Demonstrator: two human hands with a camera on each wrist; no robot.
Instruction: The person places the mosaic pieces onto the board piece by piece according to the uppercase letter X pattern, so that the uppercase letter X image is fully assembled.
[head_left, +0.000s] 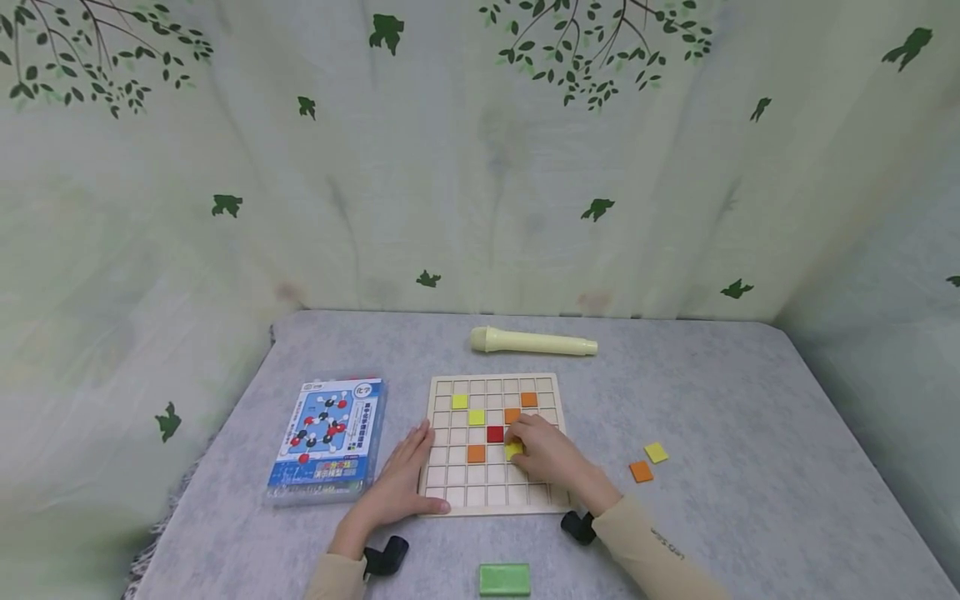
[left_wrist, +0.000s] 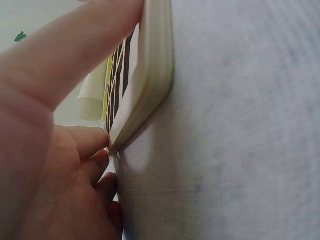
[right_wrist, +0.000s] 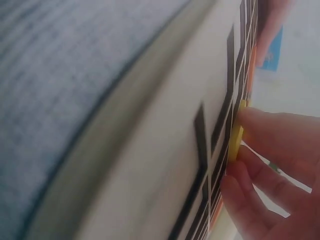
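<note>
A pale wooden grid board (head_left: 456,498) lies flat on the table, with several yellow and orange tiles and one red tile (head_left: 495,434) in its squares. My right hand (head_left: 551,454) is over the board's right half. Its thumb and fingers pinch a yellow tile (right_wrist: 235,142) at the grid, just right of and below the red one; the fingers partly cover it from above. Along the board's left side rests my left hand (head_left: 405,477), fingers extended against the edge and thumb on the near left corner. An orange tile (head_left: 476,453) sits left of the pinched one.
A loose orange tile (head_left: 641,472) and yellow tile (head_left: 656,452) lie right of the board. Behind it is a cream microphone-shaped object (head_left: 534,342). A blue boxed molecule set (head_left: 324,433) stands at left, and a green block (head_left: 504,580) lies at the front.
</note>
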